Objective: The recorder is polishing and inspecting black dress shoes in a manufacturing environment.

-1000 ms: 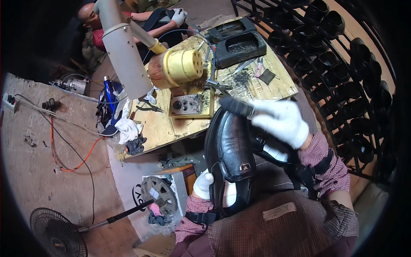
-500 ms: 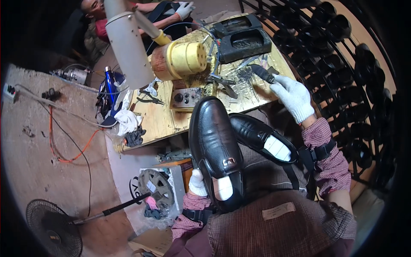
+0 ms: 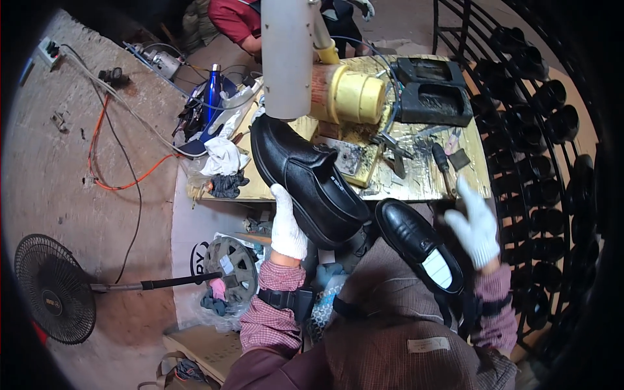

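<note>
My left hand [image 3: 286, 224], in a white glove, holds a black leather shoe [image 3: 292, 172] by its sole edge. The shoe is tilted on its side above the near edge of the workbench [image 3: 383, 190], toe pointing far left. A second black shoe [image 3: 409, 227] with a white insole lies on my lap, on the brown apron. My gloved right hand [image 3: 476, 227] is empty, fingers spread, just off the bench's right front corner. Close beyond its fingertips, a tool with a black handle and thin shaft [image 3: 441, 158] lies on the bench.
A white tube [image 3: 286, 62] and a yellow cylinder [image 3: 357, 96] stand over the bench, with black trays [image 3: 434, 104] behind. Shoe racks [image 3: 536, 172] line the right. A black fan [image 3: 55, 289] stands lower left. Another person's red sleeve [image 3: 234, 19] shows at the far side.
My right hand has let go of the black-handled tool and drawn back. My left hand has turned the shoe onto its side and moved it left and up. The view has shifted.
</note>
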A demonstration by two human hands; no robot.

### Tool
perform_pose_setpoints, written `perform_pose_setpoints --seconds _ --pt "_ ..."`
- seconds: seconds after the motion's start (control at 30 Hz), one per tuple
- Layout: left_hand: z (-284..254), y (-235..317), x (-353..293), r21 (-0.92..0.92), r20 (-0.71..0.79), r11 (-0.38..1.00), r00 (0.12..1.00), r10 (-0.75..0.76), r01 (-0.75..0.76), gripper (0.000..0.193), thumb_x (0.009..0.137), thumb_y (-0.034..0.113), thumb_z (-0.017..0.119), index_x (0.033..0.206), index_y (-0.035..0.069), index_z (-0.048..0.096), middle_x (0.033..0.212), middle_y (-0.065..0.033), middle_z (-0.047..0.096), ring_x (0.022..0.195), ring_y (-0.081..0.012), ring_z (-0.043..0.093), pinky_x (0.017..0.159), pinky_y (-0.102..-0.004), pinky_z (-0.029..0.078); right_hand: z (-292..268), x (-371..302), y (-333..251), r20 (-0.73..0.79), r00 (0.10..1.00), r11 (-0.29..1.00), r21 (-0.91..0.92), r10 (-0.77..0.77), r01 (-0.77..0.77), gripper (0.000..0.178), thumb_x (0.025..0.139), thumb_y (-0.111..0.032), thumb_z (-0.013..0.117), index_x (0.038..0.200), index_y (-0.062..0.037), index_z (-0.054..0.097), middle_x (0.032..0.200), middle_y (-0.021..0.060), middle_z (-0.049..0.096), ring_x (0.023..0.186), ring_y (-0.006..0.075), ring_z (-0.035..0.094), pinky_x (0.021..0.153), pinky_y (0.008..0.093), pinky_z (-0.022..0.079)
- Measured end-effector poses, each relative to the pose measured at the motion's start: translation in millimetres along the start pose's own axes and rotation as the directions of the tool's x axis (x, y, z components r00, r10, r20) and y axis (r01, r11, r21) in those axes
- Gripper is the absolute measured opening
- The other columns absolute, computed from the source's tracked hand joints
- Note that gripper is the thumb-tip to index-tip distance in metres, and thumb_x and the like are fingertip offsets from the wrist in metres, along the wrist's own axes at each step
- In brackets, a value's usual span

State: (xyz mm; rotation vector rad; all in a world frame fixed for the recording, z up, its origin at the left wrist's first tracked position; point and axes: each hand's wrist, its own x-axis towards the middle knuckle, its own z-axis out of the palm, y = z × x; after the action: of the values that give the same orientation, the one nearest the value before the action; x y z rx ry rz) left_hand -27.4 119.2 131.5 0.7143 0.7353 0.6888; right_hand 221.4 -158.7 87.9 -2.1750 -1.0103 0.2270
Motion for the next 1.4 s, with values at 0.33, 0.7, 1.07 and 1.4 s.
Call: perform_pose_setpoints --seconds 0.33,0.7,1.07,1.4 --pt "-11 23 15 -0.076 -0.074 0.992 0.993 0.096 -0.102 0.080 0.100 0.068 0.051 0.155 0.010 0.045 0.154 -0.0118 0.052 0.136 -0.0307 0.054 0.117 -0.0479 0.043 10 -82 8 0.359 0.914 0.980 -0.115 0.191 -0.160 0.070 0.083 -0.023 0.075 0.149 -0.0085 0.054 0.124 0.0224 0.069 0.110 0.0396 0.068 0.095 0.0431 0.055" --pt "-40 -106 -66 -0.102 0.437 0.741 0.699 -0.566 0.663 0.119 0.082 0.083 0.062 0.158 -0.003 0.031 0.159 -0.0233 0.042 0.144 -0.0364 0.047 0.122 -0.0505 0.037 -31 -86 0 0.306 0.882 0.779 0.424 0.358 -0.463 0.056 0.078 -0.003 0.067 0.134 0.0006 0.067 0.107 0.0148 0.078 0.093 0.0182 0.073 0.088 0.0286 0.055" --pt "-34 -120 -62 -0.053 0.366 0.738 0.700 -0.613 0.673 0.124 0.077 0.087 0.060 0.158 -0.002 0.032 0.148 -0.0251 0.053 0.135 -0.0403 0.056 0.116 -0.0535 0.044 -55 -107 -10 0.196 0.888 0.714 0.534 0.416 -0.453 0.057 0.072 0.003 0.060 0.128 0.0048 0.069 0.101 0.0069 0.076 0.088 0.0122 0.068 0.084 0.0269 0.053" --pt "-20 -40 16 -0.444 0.352 0.891 0.933 0.072 0.099 0.120 0.084 0.092 0.041 0.152 -0.006 0.036 0.142 -0.0235 0.055 0.125 -0.0415 0.059 0.115 -0.0579 0.044 6 -94 10 0.067 0.994 0.995 -0.067 0.081 -0.077 0.055 0.086 -0.010 0.067 0.141 -0.0093 0.063 0.120 0.0208 0.071 0.107 0.0380 0.070 0.096 0.0417 0.055"
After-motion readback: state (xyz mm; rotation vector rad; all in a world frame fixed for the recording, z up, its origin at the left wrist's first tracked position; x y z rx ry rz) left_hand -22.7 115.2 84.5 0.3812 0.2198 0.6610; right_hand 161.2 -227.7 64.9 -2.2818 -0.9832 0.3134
